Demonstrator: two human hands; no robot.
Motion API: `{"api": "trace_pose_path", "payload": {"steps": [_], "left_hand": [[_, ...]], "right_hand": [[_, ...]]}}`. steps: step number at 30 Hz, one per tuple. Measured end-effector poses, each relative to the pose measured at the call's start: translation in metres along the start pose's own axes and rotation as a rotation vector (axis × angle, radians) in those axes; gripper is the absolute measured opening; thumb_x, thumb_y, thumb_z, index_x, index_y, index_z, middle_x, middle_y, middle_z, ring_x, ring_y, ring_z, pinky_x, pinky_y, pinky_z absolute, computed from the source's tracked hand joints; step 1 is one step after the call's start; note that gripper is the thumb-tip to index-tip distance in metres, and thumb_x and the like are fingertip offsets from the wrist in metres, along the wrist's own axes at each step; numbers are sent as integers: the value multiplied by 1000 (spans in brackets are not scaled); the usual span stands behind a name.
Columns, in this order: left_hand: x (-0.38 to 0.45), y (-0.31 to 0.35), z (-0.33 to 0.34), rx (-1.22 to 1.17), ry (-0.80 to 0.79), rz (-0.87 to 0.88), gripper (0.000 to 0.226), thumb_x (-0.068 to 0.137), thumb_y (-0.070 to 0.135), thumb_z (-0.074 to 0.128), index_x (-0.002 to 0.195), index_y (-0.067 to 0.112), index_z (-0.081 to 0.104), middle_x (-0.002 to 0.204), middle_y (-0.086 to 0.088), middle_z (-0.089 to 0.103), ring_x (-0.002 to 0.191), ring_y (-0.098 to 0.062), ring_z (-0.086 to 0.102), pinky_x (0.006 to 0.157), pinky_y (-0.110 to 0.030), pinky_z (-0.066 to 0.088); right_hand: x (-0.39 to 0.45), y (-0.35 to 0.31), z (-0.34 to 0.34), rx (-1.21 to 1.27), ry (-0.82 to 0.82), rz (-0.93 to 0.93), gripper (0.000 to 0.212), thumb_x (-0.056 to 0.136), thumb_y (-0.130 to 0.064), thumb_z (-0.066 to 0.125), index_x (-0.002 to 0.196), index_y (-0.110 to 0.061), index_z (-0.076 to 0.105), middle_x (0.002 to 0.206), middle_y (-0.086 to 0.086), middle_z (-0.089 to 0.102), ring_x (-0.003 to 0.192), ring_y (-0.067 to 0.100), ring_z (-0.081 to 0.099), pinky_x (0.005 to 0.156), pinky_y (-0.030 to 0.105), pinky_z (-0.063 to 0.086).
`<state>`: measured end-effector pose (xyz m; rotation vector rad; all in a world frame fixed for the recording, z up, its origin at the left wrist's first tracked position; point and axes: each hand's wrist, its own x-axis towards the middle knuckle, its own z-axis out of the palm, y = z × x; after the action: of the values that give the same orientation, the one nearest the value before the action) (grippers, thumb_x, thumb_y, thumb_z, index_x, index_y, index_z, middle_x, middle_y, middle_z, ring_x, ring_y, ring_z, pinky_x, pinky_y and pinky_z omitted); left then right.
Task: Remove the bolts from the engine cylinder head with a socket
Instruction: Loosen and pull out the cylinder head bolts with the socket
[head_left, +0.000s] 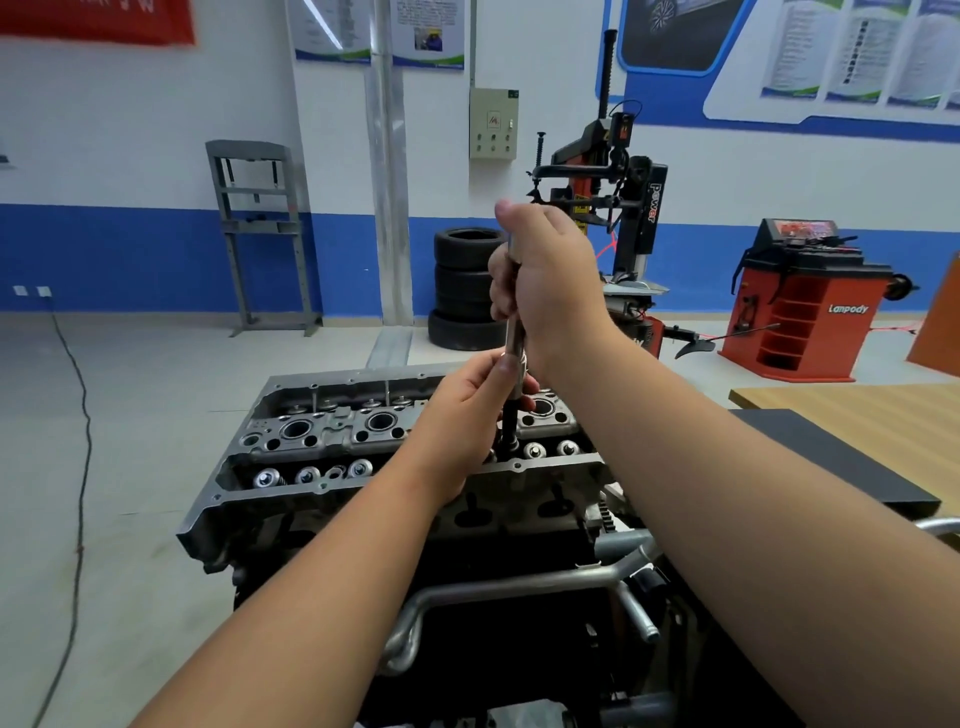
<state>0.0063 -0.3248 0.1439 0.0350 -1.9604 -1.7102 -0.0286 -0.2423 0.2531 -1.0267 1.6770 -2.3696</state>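
Note:
A grey engine cylinder head (322, 431) sits on a dark engine stand in front of me, with valve springs and spark plug wells showing. A long chrome socket wrench (515, 338) stands upright over its right half, its dark socket end (508, 426) down among the valves. My right hand (550, 280) grips the top of the wrench with the thumb over the end. My left hand (467, 410) holds the lower shaft just above the socket. The bolt under the socket is hidden.
A wooden table (857, 415) with a black board (831, 457) lies to the right. Silver pipes (493, 597) run below the head. Behind stand stacked tyres (465, 286), a tyre changer (613, 208), an orange wheel balancer (800, 301) and a grey press frame (260, 234).

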Motion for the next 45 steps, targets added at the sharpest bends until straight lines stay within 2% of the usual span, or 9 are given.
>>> {"api": "trace_pose_path", "payload": {"steps": [5,9,14,21,26,29,32,38,45], "left_hand": [[3,-1,2,33,64,49,27,102,46,59,101,20,69,70,17,67,60,5,55,59,-13,45],[3,-1,2,7,90,40,26,99,48,64,102,22,67,82,2,72,70,-5,59,67,-25,48],[1,0,-3,11,14,-16,35,108,48,44,107,24,70,93,15,74,85,0,67,79,-32,45],[5,0,2,14,84,4,24,101,41,63,107,19,67,96,-8,74,81,-10,60,76,-36,52],[1,2,-2,-56,34,7,42,96,58,54,115,23,66,90,10,74,82,-6,66,79,-23,52],[-2,1,-5,-29,-37,-1,41,103,54,44,114,24,69,98,9,75,94,-6,70,90,-33,47],[0,0,-4,-21,-5,9,39,108,44,45,111,15,70,95,6,75,84,-2,69,81,-27,48],[4,-3,1,-21,63,68,20,102,37,64,103,17,67,71,15,70,55,5,56,55,-8,43],[0,-2,-4,-35,8,18,36,105,51,48,114,23,69,91,14,74,85,0,68,78,-27,47]], "right_hand": [[-4,5,9,-88,168,-55,30,100,-31,52,74,-17,55,55,-8,51,54,12,47,55,32,42],[4,-2,2,25,8,65,33,98,-25,44,65,-18,45,50,-4,35,43,13,26,51,31,26],[8,-4,-9,51,-200,126,37,99,-34,51,66,-20,41,50,-6,30,45,14,23,49,28,24],[-6,7,11,-104,215,-44,29,99,-38,53,77,-19,54,60,-10,50,58,11,45,60,33,39],[-1,4,8,4,47,-8,33,96,-26,43,65,-18,45,50,-6,35,43,11,29,50,29,28],[3,0,1,45,-124,84,37,98,-31,44,64,-19,46,46,-8,34,41,12,26,48,27,25],[2,1,-2,46,-157,89,38,100,-35,49,66,-19,46,48,-7,35,44,13,26,48,28,25],[-5,7,8,-81,169,-75,26,95,-31,51,74,-17,52,62,-3,49,59,15,44,59,36,39],[7,-4,-6,57,-194,145,41,98,-31,44,59,-20,40,47,-6,29,44,15,21,48,29,21]]}}
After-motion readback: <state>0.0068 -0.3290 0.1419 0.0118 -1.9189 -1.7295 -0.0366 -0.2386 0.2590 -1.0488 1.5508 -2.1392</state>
